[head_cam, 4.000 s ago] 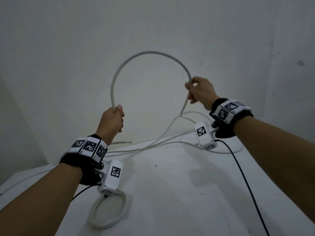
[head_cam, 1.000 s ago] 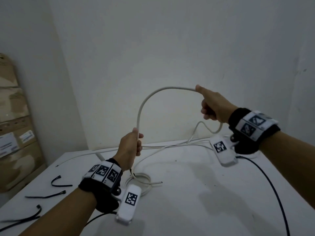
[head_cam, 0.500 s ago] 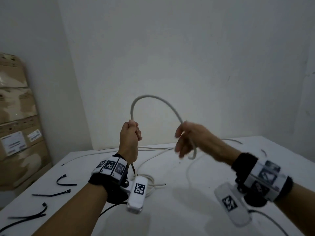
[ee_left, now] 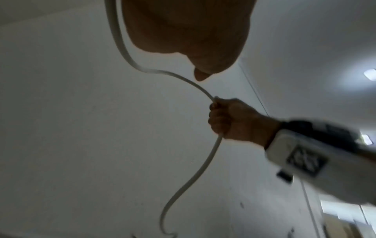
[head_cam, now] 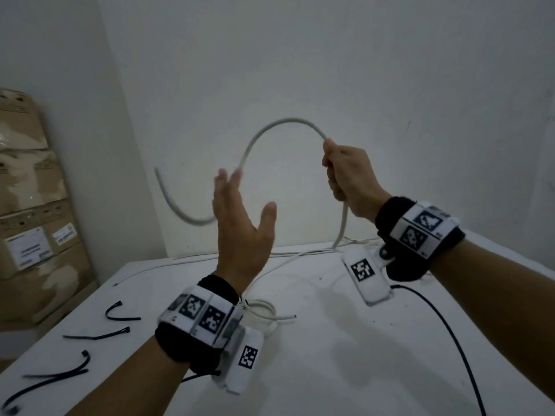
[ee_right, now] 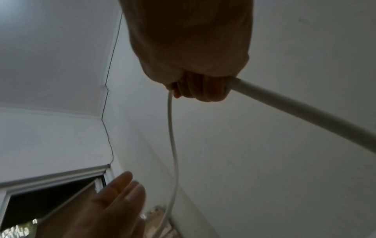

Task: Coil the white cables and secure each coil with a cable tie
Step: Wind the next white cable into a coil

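A thick white cable [head_cam: 285, 120] arcs in the air in front of the wall. My right hand [head_cam: 348, 175] grips it in a fist at the arc's right end, and from there the cable drops to the table. My left hand [head_cam: 243, 217] is raised, fingers straight and spread, holding nothing; the cable passes behind it and its free end [head_cam: 168, 199] curls out to the left. The right wrist view shows the right hand [ee_right: 193, 72] curled round the cable [ee_right: 295, 106]. A small white coil [head_cam: 261, 312] lies on the table under my left wrist.
Several black cable ties [head_cam: 96, 336] lie on the left part of the white table [head_cam: 330, 370]. More white cable [head_cam: 300, 253] runs along the table's far edge. Cardboard boxes [head_cam: 30, 190] are stacked at the left. A black wire [head_cam: 444, 325] trails from my right wrist.
My left hand has let go of the cable and opened. My right hand has closed round the cable and lifted it up to the right. The free end has swung out left.
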{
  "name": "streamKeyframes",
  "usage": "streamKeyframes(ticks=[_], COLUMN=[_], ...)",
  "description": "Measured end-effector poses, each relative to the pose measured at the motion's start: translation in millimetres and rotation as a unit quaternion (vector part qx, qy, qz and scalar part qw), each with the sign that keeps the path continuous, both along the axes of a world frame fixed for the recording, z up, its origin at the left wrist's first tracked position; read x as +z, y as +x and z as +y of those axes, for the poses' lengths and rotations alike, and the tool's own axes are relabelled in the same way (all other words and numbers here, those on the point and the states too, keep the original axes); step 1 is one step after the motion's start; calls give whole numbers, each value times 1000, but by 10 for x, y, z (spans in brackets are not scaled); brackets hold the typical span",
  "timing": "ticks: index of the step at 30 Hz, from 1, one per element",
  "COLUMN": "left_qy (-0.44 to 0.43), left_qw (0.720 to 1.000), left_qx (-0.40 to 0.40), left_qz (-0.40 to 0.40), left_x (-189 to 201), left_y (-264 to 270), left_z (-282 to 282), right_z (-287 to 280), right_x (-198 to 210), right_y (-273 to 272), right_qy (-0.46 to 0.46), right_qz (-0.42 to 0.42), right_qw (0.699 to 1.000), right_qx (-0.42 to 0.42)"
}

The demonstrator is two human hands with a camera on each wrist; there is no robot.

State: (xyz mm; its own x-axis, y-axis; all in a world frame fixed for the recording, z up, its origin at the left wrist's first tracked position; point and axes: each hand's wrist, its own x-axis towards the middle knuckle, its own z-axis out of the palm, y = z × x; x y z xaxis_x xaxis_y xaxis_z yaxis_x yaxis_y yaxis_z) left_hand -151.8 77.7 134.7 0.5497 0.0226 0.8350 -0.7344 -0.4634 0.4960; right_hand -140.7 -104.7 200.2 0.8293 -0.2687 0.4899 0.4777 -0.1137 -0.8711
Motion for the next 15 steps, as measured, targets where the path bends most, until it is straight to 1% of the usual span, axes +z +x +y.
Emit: streamKeyframes(ticks=[1,2,3,5,6,7,8,9,10,11,12,13,14,15], left_qy=[51,104,147,198,190,157,107,42,-27,-79,-103,-114,-118,-113], left_qw=[997,992,987,970,962,958,958,962,964,964,966,968,970,972], left_qx=[-9,-28,-57,-104,-126,-152,-178,-191,-194,-190,-182,-179,-178,-179], left_qz=[-60,-73,-38,94,151,186,198,191,180,167,152,135,116,100], left_x=[-35,-88,-135,-203,-209,-201,-179,-135,-73,-17,20,58,96,138], left_y=[6,13,8,-18,-9,10,27,47,70,98,116,122,131,135], left_z=[-22,-62,-119,-256,-323,-386,-454,-510,-548,-575,-583,-572,-542,-498], right_z=[24,52,82,159,205,251,289,316,325,314,281,222,131,7], right_x=[70,142,208,335,399,456,506,544,568,575,569,555,532,502], right_y=[-1,-10,-22,-48,-61,-81,-100,-121,-137,-144,-140,-129,-104,-68], right_qy=[27,57,87,144,171,194,212,219,211,180,114,14,-103,-215], right_qz=[19,38,56,76,81,83,82,82,81,77,63,38,8,-27], right_qw=[999,997,992,974,963,952,943,938,938,950,971,992,995,970], right_qx=[20,45,78,154,191,221,243,257,261,245,199,119,11,-113])
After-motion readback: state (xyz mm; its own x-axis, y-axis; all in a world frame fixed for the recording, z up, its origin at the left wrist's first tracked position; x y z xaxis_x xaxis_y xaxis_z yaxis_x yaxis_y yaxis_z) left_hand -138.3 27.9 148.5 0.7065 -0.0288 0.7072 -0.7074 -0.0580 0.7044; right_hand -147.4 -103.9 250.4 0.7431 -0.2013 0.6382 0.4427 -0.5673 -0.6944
